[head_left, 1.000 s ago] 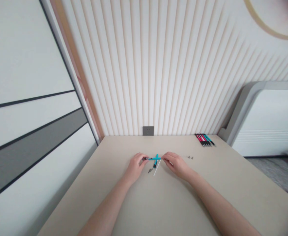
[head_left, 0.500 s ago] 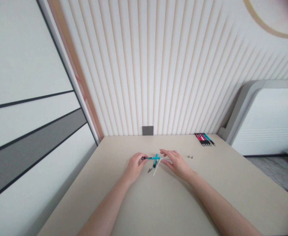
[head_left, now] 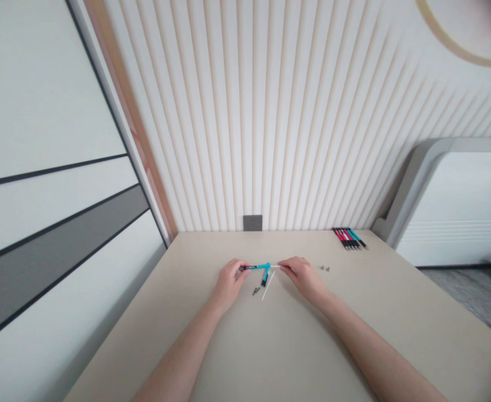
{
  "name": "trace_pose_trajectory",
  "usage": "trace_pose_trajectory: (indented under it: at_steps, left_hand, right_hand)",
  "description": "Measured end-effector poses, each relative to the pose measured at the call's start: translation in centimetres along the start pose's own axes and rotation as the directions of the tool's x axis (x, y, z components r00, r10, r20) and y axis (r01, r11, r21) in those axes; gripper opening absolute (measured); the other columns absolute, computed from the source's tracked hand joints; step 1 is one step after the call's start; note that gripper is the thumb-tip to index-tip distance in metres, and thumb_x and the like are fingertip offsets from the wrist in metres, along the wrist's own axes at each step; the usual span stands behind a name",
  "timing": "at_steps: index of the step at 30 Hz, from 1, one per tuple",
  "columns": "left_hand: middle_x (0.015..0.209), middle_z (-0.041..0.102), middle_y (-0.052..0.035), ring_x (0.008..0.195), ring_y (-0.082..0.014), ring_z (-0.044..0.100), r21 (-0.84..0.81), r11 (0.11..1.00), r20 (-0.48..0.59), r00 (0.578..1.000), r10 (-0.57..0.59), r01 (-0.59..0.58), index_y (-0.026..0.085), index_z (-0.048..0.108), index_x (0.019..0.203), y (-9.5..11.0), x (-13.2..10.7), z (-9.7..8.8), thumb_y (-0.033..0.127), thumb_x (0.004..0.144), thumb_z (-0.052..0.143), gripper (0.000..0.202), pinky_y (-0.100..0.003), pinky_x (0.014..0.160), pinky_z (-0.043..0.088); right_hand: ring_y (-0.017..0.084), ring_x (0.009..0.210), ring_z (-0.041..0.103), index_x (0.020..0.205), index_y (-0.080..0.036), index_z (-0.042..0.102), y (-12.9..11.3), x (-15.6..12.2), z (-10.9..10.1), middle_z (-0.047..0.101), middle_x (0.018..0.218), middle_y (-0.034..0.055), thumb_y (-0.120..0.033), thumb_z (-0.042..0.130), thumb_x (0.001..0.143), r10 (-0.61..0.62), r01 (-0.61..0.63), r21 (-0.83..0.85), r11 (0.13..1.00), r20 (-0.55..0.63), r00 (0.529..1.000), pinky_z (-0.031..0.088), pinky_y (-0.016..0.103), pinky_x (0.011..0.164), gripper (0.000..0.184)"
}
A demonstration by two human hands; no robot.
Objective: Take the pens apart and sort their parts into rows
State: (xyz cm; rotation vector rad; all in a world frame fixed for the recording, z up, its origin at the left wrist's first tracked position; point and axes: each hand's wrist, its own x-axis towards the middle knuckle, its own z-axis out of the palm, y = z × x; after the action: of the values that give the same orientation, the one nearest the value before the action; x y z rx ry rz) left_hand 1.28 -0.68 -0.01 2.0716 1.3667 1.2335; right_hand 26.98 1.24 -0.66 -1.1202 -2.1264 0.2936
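Note:
My left hand (head_left: 230,277) is closed on the dark end of a teal pen barrel (head_left: 258,267), held level just above the beige table (head_left: 270,335). My right hand (head_left: 302,275) pinches a thin white refill (head_left: 275,266) that lines up with the barrel's open end. Under the barrel lie a second teal pen piece (head_left: 264,277), a loose white refill (head_left: 268,285) and a small dark part (head_left: 255,291).
A row of several red, black and teal pens (head_left: 349,238) lies at the table's far right. Two tiny grey parts (head_left: 324,268) sit right of my right hand. A grey socket plate (head_left: 253,223) is on the ribbed wall behind.
My right hand opened and let go half a second ago, and has now closed again on the white refill at the barrel's end. My left hand has stayed put.

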Motion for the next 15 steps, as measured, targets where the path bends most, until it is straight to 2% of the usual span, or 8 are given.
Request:
trace_pose_trajectory:
  at_steps: [4, 7, 15]
  left_hand:
    - [0.087, 0.067, -0.0033, 0.077, -0.0173, 0.06, -0.007, 1.0, 0.003, 1.0, 0.011, -0.011, 0.02, 0.065, 0.09, -0.05, 0.04, -0.18, 0.023, 0.085, 0.058, 0.009, -0.028, 0.072, 0.047]
    - [0.087, 0.066, -0.0032, 0.078, -0.0171, 0.06, -0.023, 1.0, 0.012, 1.0, 0.019, -0.019, 0.02, 0.066, 0.09, -0.26, 0.04, -0.32, 0.022, 0.085, 0.058, 0.009, -0.027, 0.07, 0.047]
    - [0.088, 0.067, -0.0041, 0.083, -0.0173, 0.061, -0.085, 0.995, 0.077, 0.996, 0.054, -0.047, 0.019, 0.068, 0.09, -0.29, -0.23, -0.91, 0.026, 0.086, 0.06, 0.011, -0.028, 0.074, 0.047]
  right_hand:
    - [0.021, 0.085, 0.063, 0.1, -0.023, 0.067, -0.41, -0.09, -0.17, 0.07, 0.09, 0.0051, -0.032, 0.052, 0.094, 0.019, -0.018, 0.036, 0.999, -0.022, 1.0, 0.047, 0.036, 0.081, 0.018]
    - [0.02, 0.084, 0.062, 0.091, -0.023, 0.066, -0.67, -0.12, -0.39, 0.069, 0.087, 0.0047, -0.031, 0.05, 0.095, -0.009, 0.012, 0.08, 0.997, -0.027, 1.0, 0.047, 0.034, 0.079, 0.019]
    - [0.019, 0.082, 0.06, 0.09, -0.021, 0.064, -0.58, -0.33, 0.03, 0.066, 0.085, 0.0055, -0.029, 0.047, 0.096, -0.051, 0.054, 0.131, 0.99, -0.028, 0.998, 0.047, 0.032, 0.076, 0.02]
